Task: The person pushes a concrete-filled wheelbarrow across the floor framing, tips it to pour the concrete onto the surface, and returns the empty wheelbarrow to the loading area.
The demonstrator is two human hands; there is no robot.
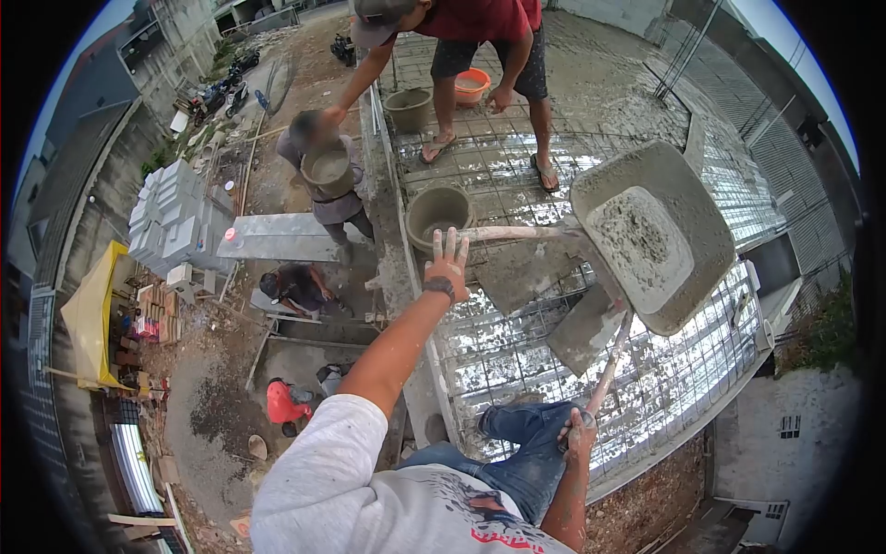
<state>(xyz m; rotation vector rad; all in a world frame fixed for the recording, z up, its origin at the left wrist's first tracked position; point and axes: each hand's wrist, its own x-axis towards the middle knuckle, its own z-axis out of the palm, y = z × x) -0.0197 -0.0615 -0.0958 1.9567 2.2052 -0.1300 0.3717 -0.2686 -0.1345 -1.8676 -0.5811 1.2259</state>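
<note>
My left hand (448, 265) is stretched forward with its fingers spread, at the near rim of a grey bucket (425, 205). Close by its fingertips is the end of one wheelbarrow handle (517, 233); I cannot tell whether they touch. Lower right, my right hand (578, 434) is wrapped round the other handle (611, 374). Between the handles and beyond them stands a mortar-caked wheelbarrow (591, 189), its tray tilted, with wet concrete (643, 242) lying in the bottom.
Steel mesh over shiny metal decking (498, 355) lies underfoot. A person in a red shirt (475, 18) stands ahead, near another bucket (409, 111) and an orange basin (472, 85). Left of the deck edge (411, 305), on lower ground, a person carries a bucket (328, 171).
</note>
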